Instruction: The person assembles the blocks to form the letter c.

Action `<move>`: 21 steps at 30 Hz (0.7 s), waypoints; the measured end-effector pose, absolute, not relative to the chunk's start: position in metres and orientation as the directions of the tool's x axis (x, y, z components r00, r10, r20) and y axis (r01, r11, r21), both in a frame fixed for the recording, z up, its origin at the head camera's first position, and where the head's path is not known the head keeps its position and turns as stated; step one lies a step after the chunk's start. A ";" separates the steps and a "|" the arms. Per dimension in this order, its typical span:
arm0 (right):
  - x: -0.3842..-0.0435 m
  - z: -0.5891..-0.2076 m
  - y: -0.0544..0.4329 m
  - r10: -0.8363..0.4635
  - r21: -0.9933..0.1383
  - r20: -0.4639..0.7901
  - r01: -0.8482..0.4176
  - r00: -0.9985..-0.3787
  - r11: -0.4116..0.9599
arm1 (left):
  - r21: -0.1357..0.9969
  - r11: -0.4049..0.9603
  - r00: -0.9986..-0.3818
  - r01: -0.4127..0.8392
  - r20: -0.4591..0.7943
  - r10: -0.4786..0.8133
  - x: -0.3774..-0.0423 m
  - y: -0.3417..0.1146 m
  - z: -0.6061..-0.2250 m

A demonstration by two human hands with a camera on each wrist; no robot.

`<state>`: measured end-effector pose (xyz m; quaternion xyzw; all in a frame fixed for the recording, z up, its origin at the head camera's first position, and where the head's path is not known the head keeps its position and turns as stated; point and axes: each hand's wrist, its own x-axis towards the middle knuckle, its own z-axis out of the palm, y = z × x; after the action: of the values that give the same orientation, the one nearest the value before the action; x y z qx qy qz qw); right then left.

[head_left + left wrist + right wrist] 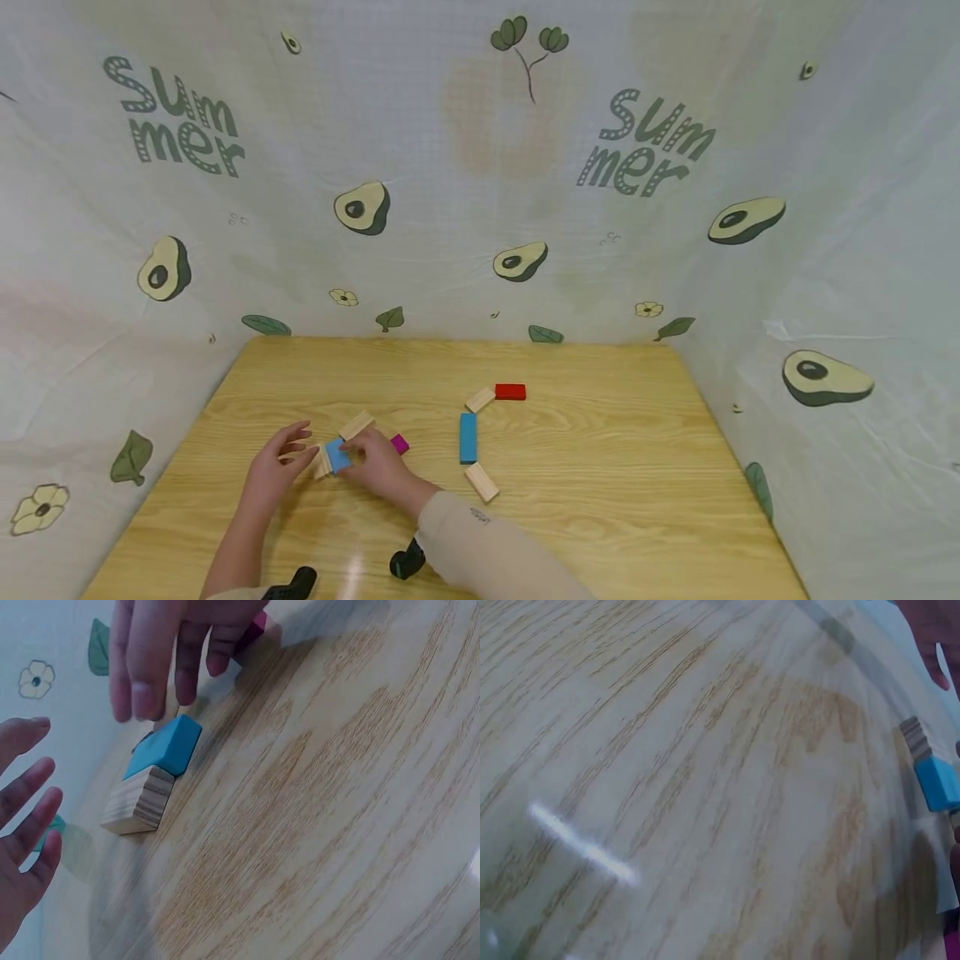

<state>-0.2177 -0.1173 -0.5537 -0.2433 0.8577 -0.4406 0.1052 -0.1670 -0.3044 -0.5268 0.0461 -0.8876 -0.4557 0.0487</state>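
Note:
A light blue block (338, 455) lies flush against a plain wooden block (322, 463) on the left part of the table. My right hand (381, 463) hovers over the blue block with loosely bent fingers; in the left wrist view its fingertips (142, 701) appear just above the block, and contact is unclear. To the left, my left hand (279, 463) is spread beside the wooden block, holding nothing. Another wooden block (357, 425) sits beyond the blue one. A magenta block (400, 444), partly hidden, shows behind the right hand.
Farther right, a curved row runs through a red block (511, 392), a wooden block (480, 400), a blue block (468, 438) and another wooden block (482, 482). A printed cloth (450, 250) surrounds the wood-grain table (615, 450) at the back and sides.

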 end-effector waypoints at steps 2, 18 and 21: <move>-0.218 -0.559 -0.119 -0.509 -0.800 0.005 -0.309 -0.861 0.514 | 0.815 0.578 -0.990 -0.029 0.058 -0.130 -0.167 -0.305 -0.528; -0.217 -0.562 -0.115 -0.613 -0.584 0.007 -0.501 -0.790 0.639 | 0.805 0.594 -0.990 -0.017 0.071 -0.125 -0.168 -0.308 -0.534; -0.216 -0.563 -0.115 -0.620 -0.553 0.021 -0.526 -0.784 0.646 | 0.809 0.588 -0.990 -0.024 0.062 -0.125 -0.168 -0.307 -0.535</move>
<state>-0.2160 -0.1149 -0.5631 -0.3172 0.9032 -0.2764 0.0852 -0.1684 -0.3072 -0.5355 0.0417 -0.8893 -0.4520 0.0560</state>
